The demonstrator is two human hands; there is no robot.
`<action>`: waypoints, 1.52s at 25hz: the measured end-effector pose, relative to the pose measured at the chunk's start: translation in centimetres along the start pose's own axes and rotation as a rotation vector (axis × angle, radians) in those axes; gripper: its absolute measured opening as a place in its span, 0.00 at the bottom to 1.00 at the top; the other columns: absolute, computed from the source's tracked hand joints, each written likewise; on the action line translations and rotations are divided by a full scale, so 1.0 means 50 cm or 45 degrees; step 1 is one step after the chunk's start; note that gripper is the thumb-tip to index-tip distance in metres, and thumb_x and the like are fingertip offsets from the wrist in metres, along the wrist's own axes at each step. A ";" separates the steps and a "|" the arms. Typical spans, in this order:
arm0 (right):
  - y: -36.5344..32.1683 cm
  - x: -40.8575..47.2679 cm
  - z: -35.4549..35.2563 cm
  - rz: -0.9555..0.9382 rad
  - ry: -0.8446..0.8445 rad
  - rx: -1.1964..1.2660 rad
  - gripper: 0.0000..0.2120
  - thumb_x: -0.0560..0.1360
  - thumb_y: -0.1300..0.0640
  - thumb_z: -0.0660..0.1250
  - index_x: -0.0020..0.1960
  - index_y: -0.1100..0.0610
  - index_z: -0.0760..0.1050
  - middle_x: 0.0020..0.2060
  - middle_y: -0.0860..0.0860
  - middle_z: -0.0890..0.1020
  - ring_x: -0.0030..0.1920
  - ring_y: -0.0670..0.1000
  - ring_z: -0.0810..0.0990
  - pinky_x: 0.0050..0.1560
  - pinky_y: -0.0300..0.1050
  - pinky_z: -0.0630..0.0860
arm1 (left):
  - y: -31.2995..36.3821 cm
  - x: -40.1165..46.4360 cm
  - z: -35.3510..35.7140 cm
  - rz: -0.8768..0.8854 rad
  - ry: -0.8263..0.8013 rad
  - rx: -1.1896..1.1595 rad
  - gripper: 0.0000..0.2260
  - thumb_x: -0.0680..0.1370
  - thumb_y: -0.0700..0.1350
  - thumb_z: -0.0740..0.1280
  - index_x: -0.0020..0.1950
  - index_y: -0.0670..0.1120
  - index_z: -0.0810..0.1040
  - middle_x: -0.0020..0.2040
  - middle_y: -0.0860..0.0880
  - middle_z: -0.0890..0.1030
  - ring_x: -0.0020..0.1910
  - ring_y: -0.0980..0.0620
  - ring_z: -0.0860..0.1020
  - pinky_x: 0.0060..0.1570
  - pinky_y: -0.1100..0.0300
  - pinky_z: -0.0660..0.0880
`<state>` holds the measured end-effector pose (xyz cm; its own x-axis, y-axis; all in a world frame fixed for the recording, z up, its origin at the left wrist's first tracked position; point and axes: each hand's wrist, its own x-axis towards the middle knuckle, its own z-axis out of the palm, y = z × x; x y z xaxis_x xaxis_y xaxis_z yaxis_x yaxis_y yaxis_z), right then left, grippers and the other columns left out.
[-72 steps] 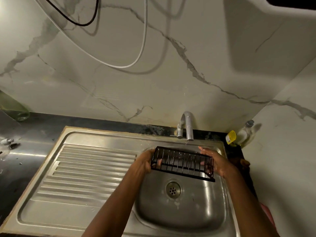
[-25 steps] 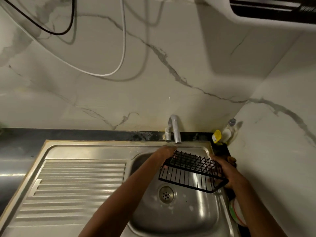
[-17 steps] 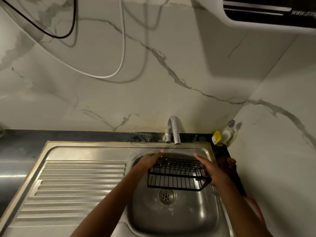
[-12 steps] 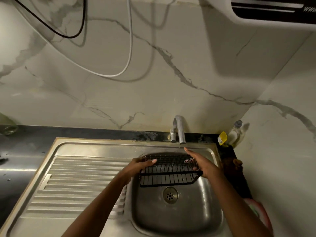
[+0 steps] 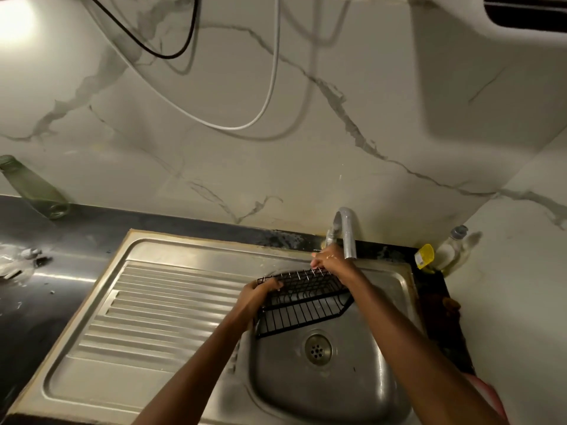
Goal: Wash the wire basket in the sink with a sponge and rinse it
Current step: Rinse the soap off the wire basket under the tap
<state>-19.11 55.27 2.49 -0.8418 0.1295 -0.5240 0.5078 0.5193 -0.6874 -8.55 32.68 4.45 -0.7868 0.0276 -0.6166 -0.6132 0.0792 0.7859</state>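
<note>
A green glass bottle leans against the marble wall at the far left, well apart from both hands, its mouth down on the dark counter. No label shows on it. Nearer, the ribbed draining board of the steel sink lies to the left of the left hand's fingers.

The left hand grips the left end of the black wire basket, its fingers curled over the top rim wire. The basket hangs tilted above the basin, its open side toward the wall and its lower edge just above and behind the drain. It does not touch the basin floor as far as can be seen.

The right hand is on the basket's far rim, its fingers bent down over the wires. Whether they clamp the rim or only press on it cannot be told. Just behind and right of these fingers stands the curved metal tap, its spout close above the knuckles. The skin there looks wet.

Farther right, in the corner, a yellow tag or cap sits beside a clear bottle. Any writing on either is too small to read. A white appliance hangs at the top right with no lettering in view.
</note>
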 end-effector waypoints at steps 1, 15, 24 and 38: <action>-0.009 0.005 0.011 -0.070 0.001 -0.026 0.09 0.78 0.53 0.68 0.48 0.59 0.81 0.38 0.50 0.84 0.41 0.48 0.81 0.49 0.46 0.78 | 0.006 -0.001 0.007 -0.008 0.015 -0.038 0.05 0.80 0.48 0.70 0.52 0.47 0.81 0.47 0.48 0.82 0.46 0.52 0.78 0.42 0.58 0.74; 0.063 -0.134 -0.060 -0.888 0.039 -1.024 0.22 0.84 0.40 0.50 0.74 0.45 0.67 0.71 0.44 0.73 0.73 0.47 0.68 0.76 0.57 0.57 | 0.049 0.036 0.127 0.051 -0.154 -0.088 0.12 0.79 0.55 0.71 0.57 0.49 0.80 0.55 0.47 0.81 0.52 0.53 0.77 0.49 0.55 0.74; 0.031 -0.100 -0.079 -0.299 0.094 -0.615 0.19 0.82 0.37 0.54 0.54 0.47 0.78 0.45 0.50 0.77 0.50 0.51 0.78 0.47 0.48 0.78 | 0.037 0.037 0.105 0.063 -0.100 -0.017 0.03 0.81 0.50 0.69 0.50 0.52 0.79 0.48 0.53 0.78 0.47 0.56 0.74 0.46 0.55 0.71; -0.011 -0.098 -0.120 -0.393 -0.264 -0.166 0.11 0.81 0.52 0.66 0.46 0.53 0.86 0.48 0.47 0.86 0.52 0.45 0.82 0.47 0.39 0.75 | 0.014 0.092 0.111 0.034 -0.160 0.118 0.16 0.78 0.60 0.69 0.61 0.52 0.79 0.59 0.49 0.75 0.54 0.51 0.74 0.54 0.45 0.75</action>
<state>-16.38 59.41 8.46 -0.8896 -0.2159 -0.4024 0.1979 0.6117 -0.7659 -12.23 38.42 1.91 -0.7840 0.1552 -0.6011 -0.5786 0.1683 0.7981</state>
